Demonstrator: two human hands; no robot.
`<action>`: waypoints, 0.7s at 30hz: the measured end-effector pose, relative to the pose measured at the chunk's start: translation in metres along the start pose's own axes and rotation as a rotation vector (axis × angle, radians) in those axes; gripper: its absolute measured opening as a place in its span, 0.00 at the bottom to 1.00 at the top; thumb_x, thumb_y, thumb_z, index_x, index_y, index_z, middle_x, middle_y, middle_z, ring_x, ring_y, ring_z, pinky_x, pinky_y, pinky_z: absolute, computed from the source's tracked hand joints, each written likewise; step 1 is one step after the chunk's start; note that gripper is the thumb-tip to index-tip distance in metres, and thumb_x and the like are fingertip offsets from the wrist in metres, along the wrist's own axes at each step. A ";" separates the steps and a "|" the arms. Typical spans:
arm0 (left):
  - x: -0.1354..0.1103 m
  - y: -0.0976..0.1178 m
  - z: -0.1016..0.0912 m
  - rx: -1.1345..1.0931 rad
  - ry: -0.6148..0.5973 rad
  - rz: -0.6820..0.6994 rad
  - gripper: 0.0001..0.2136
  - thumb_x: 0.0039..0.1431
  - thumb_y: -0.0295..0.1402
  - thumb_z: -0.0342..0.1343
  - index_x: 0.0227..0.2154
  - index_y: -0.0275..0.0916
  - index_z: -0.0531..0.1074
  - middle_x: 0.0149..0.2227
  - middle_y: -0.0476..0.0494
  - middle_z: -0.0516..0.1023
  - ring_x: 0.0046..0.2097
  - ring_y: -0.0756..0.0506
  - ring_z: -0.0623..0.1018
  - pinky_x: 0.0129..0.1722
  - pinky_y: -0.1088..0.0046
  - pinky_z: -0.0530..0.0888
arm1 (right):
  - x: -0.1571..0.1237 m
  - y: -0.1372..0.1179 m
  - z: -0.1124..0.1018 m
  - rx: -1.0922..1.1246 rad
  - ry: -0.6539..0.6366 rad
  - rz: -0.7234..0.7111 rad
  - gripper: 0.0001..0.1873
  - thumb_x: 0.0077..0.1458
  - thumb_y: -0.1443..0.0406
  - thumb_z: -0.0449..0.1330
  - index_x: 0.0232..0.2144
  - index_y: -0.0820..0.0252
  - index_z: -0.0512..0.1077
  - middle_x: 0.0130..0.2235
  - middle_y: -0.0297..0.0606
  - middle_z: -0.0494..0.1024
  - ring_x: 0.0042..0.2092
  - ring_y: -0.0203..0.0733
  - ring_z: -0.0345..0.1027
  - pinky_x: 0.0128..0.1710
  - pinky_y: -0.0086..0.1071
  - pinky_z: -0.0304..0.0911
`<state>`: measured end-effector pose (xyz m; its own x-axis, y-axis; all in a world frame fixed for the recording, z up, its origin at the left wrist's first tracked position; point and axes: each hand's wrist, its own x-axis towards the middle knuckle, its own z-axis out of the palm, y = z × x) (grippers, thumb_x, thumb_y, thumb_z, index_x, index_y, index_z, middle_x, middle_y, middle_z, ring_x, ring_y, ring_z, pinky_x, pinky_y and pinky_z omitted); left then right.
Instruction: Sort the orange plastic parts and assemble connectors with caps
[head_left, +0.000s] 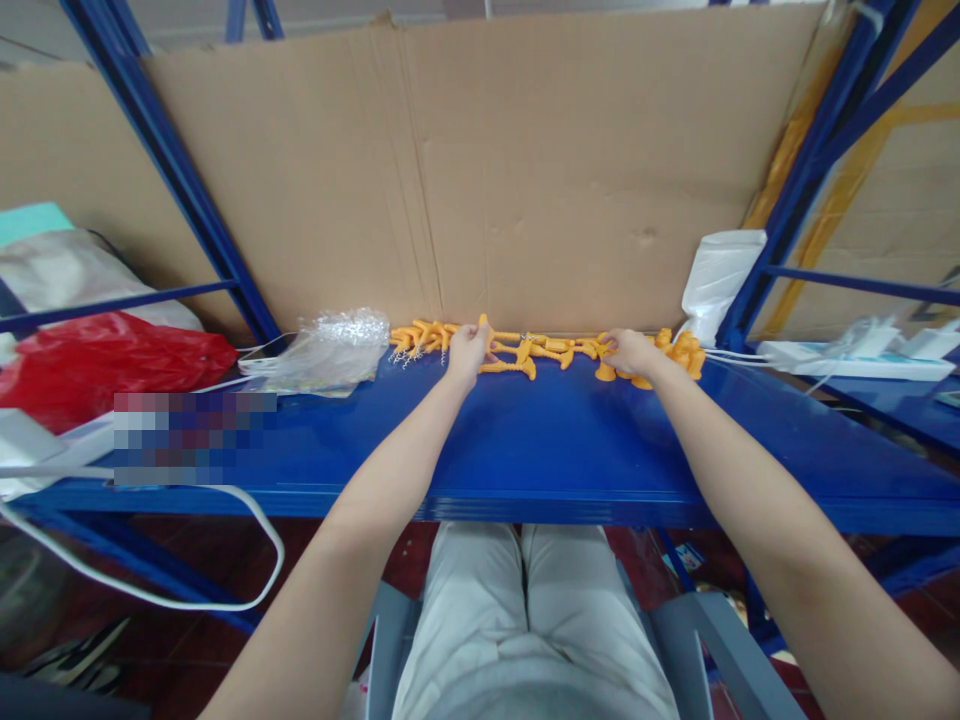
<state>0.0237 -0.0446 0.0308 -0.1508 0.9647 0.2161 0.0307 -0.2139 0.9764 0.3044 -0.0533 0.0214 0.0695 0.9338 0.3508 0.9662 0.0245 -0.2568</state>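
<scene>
Far left: crumpled red plastic bag [127, 355]. Left of centre, clear bubble wrap [349, 328] on the blue metal counter [555, 430]. Mid-frame, along the counter's back edge: branching orange plastic pieces with thin silvery chains [426, 335]. Left hand [465, 355] next, fingers curled at the orange row; grip unclear. Slim orange plastic pieces [526, 352] lie between the hands. Right hand [631, 352] right of centre, palm down over orange parts; finger closure hidden. Just beyond, clustered rounded orange plastic pieces [686, 355], then white plastic bag [721, 280] upright.
</scene>
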 end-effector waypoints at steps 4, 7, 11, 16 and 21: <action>-0.004 0.004 0.000 -0.006 -0.012 -0.015 0.07 0.62 0.34 0.59 0.33 0.38 0.66 0.22 0.55 0.71 0.15 0.57 0.68 0.20 0.82 0.68 | -0.004 -0.007 -0.003 -0.060 -0.023 -0.005 0.29 0.45 0.78 0.60 0.51 0.63 0.77 0.48 0.50 0.82 0.49 0.52 0.77 0.48 0.37 0.70; -0.007 0.007 0.001 0.000 -0.014 -0.021 0.06 0.60 0.28 0.58 0.30 0.37 0.66 0.21 0.56 0.70 0.15 0.56 0.68 0.19 0.82 0.68 | -0.008 -0.013 -0.008 -0.106 -0.080 0.006 0.30 0.46 0.78 0.59 0.53 0.64 0.76 0.50 0.52 0.81 0.52 0.53 0.76 0.50 0.37 0.69; -0.011 0.008 0.001 -0.019 -0.025 -0.016 0.10 0.60 0.25 0.55 0.24 0.36 0.64 0.21 0.55 0.70 0.14 0.57 0.67 0.19 0.80 0.66 | -0.015 -0.023 -0.012 -0.144 -0.090 -0.046 0.27 0.51 0.75 0.58 0.54 0.64 0.75 0.53 0.53 0.79 0.54 0.54 0.74 0.53 0.39 0.67; -0.013 0.009 0.001 -0.059 -0.053 -0.034 0.09 0.61 0.27 0.56 0.25 0.36 0.67 0.21 0.53 0.71 0.15 0.56 0.67 0.20 0.80 0.66 | -0.023 -0.046 -0.005 -0.024 0.128 -0.377 0.26 0.58 0.70 0.54 0.59 0.62 0.69 0.58 0.50 0.74 0.56 0.53 0.72 0.55 0.44 0.67; -0.016 0.012 0.003 -0.110 -0.103 -0.086 0.08 0.61 0.27 0.57 0.26 0.35 0.69 0.20 0.52 0.71 0.16 0.56 0.66 0.22 0.79 0.67 | -0.037 -0.078 0.006 0.091 0.149 -0.721 0.27 0.64 0.64 0.53 0.64 0.55 0.63 0.61 0.44 0.72 0.60 0.51 0.68 0.58 0.50 0.65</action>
<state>0.0291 -0.0618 0.0388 -0.0457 0.9896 0.1366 -0.0869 -0.1402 0.9863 0.2252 -0.0879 0.0228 -0.5348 0.6169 0.5774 0.7610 0.6486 0.0119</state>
